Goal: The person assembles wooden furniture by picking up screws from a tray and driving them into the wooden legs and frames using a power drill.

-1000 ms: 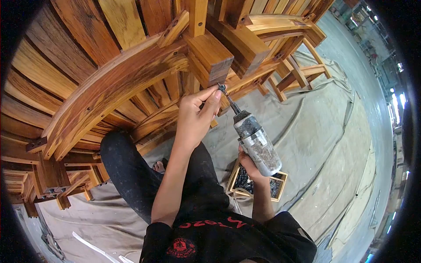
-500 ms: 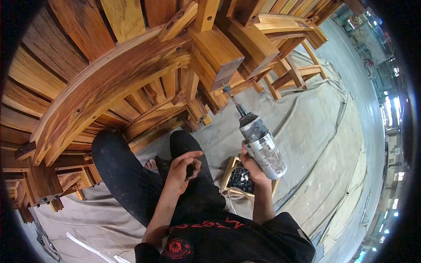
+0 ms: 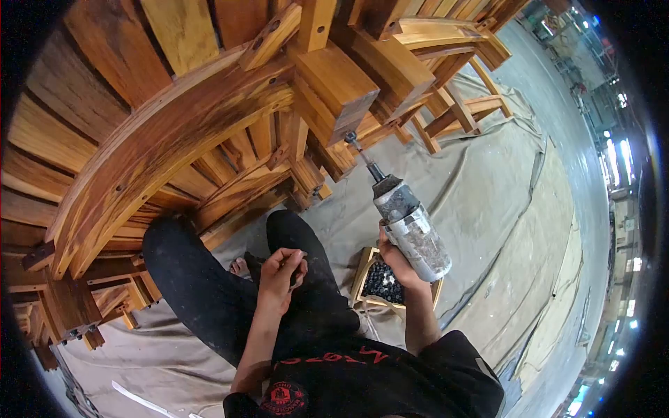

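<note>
My right hand [image 3: 403,270] is wrapped round the grip of a worn power driver [image 3: 414,233] with silver tape on its body. The driver points up and left. At its tip a small dark fitting [image 3: 350,137] meets the end face of a thick wooden leg [image 3: 352,115]. Over my lap, my left hand [image 3: 280,275] has its fingers curled in a pinch, and something small and dark shows among them; I cannot tell what it is. Beneath my right wrist, a wooden box [image 3: 360,273] full of small black pieces [image 3: 382,283] sits on the floor cloth.
A slatted wooden furniture piece with a curved rail [image 3: 167,118] lies on its side at the left and above. More wooden frames [image 3: 467,104] stand behind it. A creased beige cloth [image 3: 488,223] covers the floor. White strips [image 3: 143,400] lie at bottom left.
The driver tip has shifted slightly left and up, onto the leg's end. My left index finger, stretched out before, has curled in toward the thumb.
</note>
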Tool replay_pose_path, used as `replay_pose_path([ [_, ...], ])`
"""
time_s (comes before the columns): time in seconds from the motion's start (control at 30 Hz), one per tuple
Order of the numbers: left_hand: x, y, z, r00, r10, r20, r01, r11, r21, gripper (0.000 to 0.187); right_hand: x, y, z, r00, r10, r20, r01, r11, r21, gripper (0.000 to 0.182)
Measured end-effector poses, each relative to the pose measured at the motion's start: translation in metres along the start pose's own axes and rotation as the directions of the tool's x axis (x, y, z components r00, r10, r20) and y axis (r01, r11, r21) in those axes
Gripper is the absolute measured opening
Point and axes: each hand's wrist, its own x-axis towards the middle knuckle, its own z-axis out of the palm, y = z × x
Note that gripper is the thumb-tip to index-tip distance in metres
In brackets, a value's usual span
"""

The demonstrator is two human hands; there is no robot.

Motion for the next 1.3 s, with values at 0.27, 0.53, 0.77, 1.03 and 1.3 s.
replay_pose_path([
  [0.27, -0.005, 0.007, 0.003, 0.999, 0.023, -0.045, -0.024, 1.0, -0.011, 0.019, 0.029, -0.032, -0.017, 0.944, -0.331, 0.009, 0.329, 0.94, 0.086, 0.019],
  [0.53, -0.011, 0.011, 0.016, 0.999, 0.015, -0.052, -0.017, 0.999, -0.034, 0.021, 0.032, -0.04, -0.021, 0.947, -0.32, -0.031, 0.319, 0.925, 0.205, 0.026],
  [0.77, -0.007, 0.022, 0.026, 0.996, 0.01, -0.083, -0.016, 0.997, -0.071, 0.017, 0.032, -0.036, -0.023, 0.971, -0.239, 0.0, 0.227, 0.92, 0.32, 0.031],
  [1.03, 0.001, 0.044, 0.032, 0.99, 0.127, -0.059, -0.128, 0.992, -0.014, 0.029, 0.034, -0.035, -0.025, 0.971, -0.238, 0.011, 0.216, 0.899, 0.38, 0.031],
  [1.3, 0.008, 0.058, 0.037, 0.994, 0.092, 0.057, -0.073, 0.957, -0.281, 0.025, 0.034, -0.04, -0.027, 0.979, -0.201, 0.031, 0.175, 0.909, 0.379, 0.035],
])
